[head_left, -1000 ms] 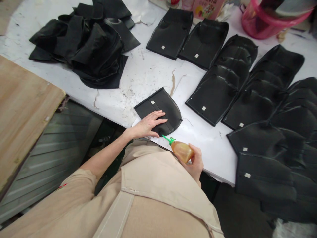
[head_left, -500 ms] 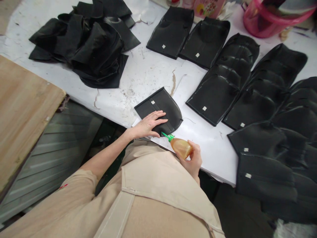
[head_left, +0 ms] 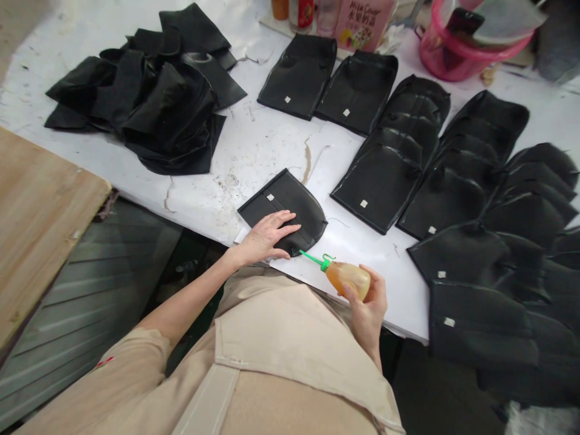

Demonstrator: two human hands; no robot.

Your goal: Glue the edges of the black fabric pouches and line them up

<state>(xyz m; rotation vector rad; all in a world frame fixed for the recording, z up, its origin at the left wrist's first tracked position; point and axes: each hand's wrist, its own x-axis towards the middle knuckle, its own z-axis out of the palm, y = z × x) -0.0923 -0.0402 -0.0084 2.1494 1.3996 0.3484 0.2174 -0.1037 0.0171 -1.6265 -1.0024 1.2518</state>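
Observation:
A black leather-like piece (head_left: 302,202) with one rounded end and a small white sticker lies near the table's front edge. My left hand (head_left: 268,237) rests on it with fingers spread, pressing on its near side. In my right hand (head_left: 369,305) is a squeeze bottle (head_left: 348,279) of amber liquid, gripped round its body and tilted. Its long green nozzle points left, the tip at the near rim of the black piece, close to my left thumb. Whether the tip touches the rim I cannot tell.
Rows of overlapping black pieces (head_left: 378,181) with white stickers cover the right side. A heap of loose black pieces (head_left: 154,109) lies back left. A pink bucket (head_left: 471,57), a pink carton (head_left: 362,24) and jars stand at the back. A wooden board (head_left: 40,229) is at left.
The squeeze bottle in my right hand has moved right, and more of its green nozzle shows. My left hand stays on the black piece. The whole view has shifted slightly.

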